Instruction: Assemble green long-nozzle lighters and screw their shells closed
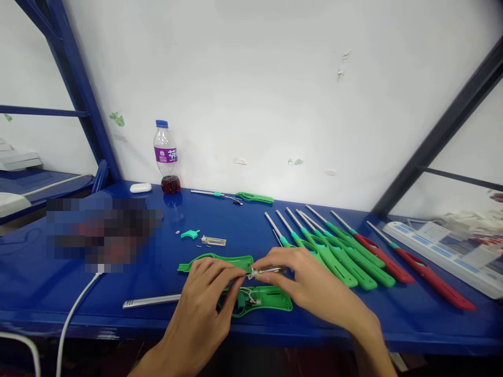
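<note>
In my right hand [302, 272], closed in a pinch, is a small clear lighter fuel tank [273, 269] with a white fitting at its left end. The thumb and forefinger of my left hand [210, 293] meet right at that fitting; whatever tiny part they pinch is too small to make out. Below both hands lies an opened green lighter shell [271, 298] with white wires and a dark green part inside. Its metal tube [153, 301] points left, partly hidden by my left hand. Just behind, the other green shell half [228, 260] rests on the table.
Behind lie a teal trigger [190, 234], another clear tank [213, 241] and tiny bits. Several green lighters [334, 256] and red lighters [428, 275] lie at right, beside a white tray [444, 256]. A bottle [167, 157] stands by the wall. A white cable [74, 314] runs left.
</note>
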{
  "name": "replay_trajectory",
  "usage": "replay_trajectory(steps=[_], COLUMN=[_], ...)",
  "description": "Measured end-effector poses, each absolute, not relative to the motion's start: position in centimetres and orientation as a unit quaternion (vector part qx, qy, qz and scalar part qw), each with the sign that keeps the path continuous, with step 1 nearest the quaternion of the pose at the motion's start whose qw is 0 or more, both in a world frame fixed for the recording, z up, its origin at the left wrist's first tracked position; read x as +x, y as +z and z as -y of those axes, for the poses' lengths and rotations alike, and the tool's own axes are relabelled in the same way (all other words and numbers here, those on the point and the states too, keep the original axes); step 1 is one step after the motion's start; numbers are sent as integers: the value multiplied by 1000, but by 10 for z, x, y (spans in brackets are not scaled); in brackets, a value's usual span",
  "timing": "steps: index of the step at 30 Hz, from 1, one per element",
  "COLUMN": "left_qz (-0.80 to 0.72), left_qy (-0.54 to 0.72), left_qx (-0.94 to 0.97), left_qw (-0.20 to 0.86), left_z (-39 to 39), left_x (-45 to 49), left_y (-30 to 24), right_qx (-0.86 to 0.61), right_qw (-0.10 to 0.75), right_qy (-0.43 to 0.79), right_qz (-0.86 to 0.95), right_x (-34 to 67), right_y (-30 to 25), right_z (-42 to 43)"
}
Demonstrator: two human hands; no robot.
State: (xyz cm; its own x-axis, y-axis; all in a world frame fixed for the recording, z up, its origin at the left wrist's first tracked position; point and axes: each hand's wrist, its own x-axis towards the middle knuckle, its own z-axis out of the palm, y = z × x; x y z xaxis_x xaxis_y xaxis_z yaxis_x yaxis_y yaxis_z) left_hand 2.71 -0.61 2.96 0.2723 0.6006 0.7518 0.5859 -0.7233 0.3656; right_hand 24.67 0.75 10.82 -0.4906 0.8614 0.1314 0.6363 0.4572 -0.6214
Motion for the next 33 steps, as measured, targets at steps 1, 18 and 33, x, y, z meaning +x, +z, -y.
replay_trajectory(steps=[1,18,33], left_qz=[-372,-370,-377], left_qy=[473,408,350], left_qx=[799,834,850], left_qw=[7,34,-113], left_z=[6,9,15], left_x=[27,27,-3], left_y=[30,31,59], right_qx=[-456,-492,-509], right_qw=[221,155,133], right_qy=[259,259,222], right_qz=[823,816,821], right_x=[248,257,253], right_y=[108,93,98], right_z=[-7,-15,-10])
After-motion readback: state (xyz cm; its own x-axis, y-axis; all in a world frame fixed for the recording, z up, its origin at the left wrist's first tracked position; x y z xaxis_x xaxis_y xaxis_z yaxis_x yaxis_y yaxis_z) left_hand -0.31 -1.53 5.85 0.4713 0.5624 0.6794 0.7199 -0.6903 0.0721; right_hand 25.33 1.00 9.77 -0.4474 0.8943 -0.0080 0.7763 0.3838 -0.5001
